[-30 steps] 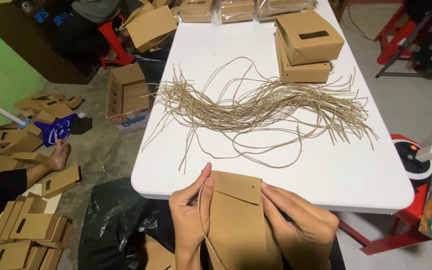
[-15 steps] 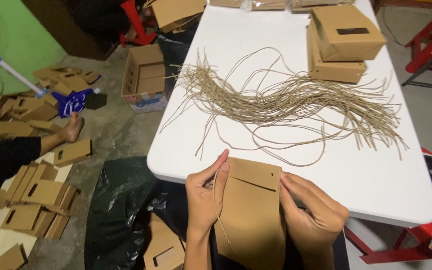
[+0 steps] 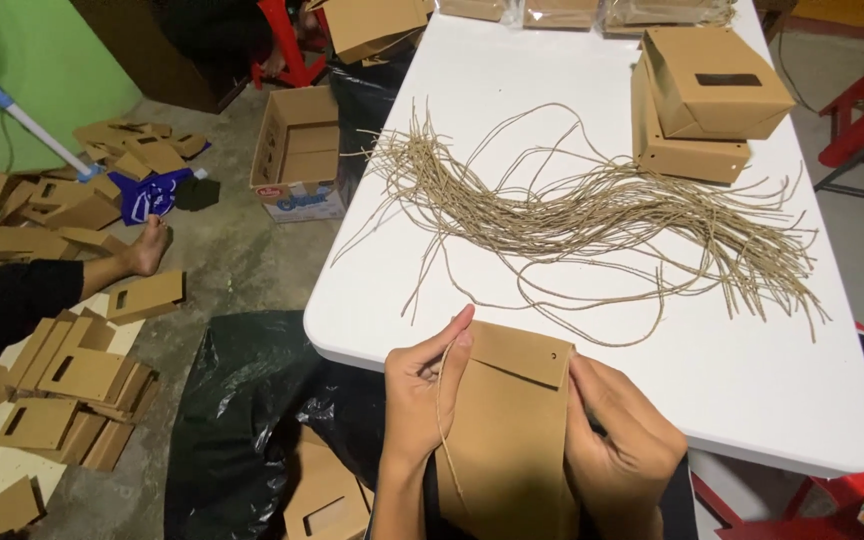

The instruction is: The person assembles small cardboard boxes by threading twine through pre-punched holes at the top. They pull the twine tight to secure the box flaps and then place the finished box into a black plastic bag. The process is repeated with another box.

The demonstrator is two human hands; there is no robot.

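Left hand: our left hand [image 3: 420, 398] grips the left edge of a flat brown paper bag [image 3: 512, 430], thumb laid up along the folded top flap, fingers closed behind the bag.
Cord in hand: a thin tan cord [image 3: 442, 420] runs down past our left palm, along the bag's left edge; we cannot tell whether the fingers pinch it.
Right hand: our right hand [image 3: 620, 445] clasps the bag's right edge, fingers curled around the side, closed on the paper.
Bag position: we hold it upright at the near edge of the white table [image 3: 512, 70], its flap just overlapping the tabletop, with a small punched hole near the flap's right corner.
On the table: a loose bundle of tan cords [image 3: 602, 215] spreads across the middle, well apart from our hands; two brown boxes [image 3: 702, 105] are stacked at the far right.
Below us: a black plastic bag [image 3: 252, 420] lies on the floor beside the table.
Floor at left: flat brown cardboard pieces [image 3: 72, 385] lie in piles, an open carton [image 3: 297, 150] stands near the table, and another person's bare foot [image 3: 147, 248] rests among them.
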